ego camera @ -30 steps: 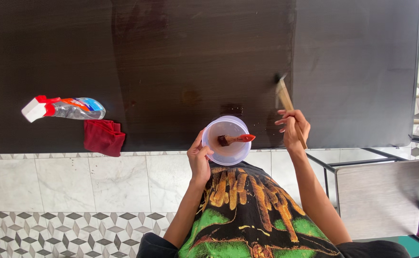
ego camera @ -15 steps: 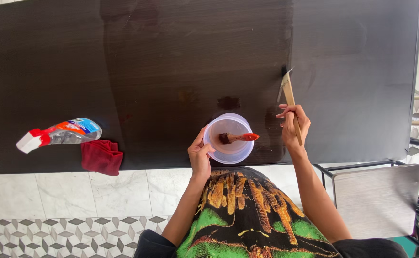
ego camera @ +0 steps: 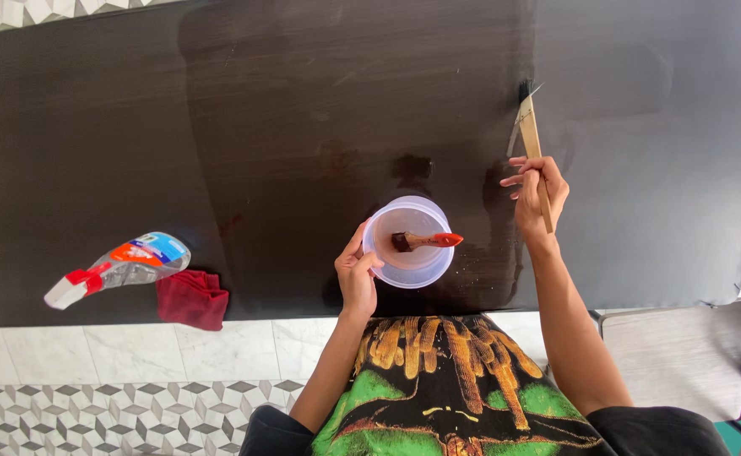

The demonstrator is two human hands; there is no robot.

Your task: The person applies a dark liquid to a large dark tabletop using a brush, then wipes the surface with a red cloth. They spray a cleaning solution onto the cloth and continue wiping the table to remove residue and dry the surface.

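At the far left of the dark table (ego camera: 92, 152), a clear spray bottle (ego camera: 121, 266) with a red and white nozzle lies on its side near the front edge, and a red cloth (ego camera: 191, 299) sits crumpled just beside it, partly over the edge. Toward the middle, the left hand (ego camera: 356, 274) grips the rim of a clear plastic tub (ego camera: 409, 270), thumb curled over the near side. Inside the tub rests a small brush with a red handle (ego camera: 425, 241), its bristles dark and wet. Right of the tub, the right hand (ego camera: 539, 192) is closed around the wooden handle of a wide paintbrush (ego camera: 531, 135), whose dark bristles touch the table top at the boundary between a glossy, darker stretch and a duller grey stretch. A grey chair seat (ego camera: 683, 355) shows at the lower right.
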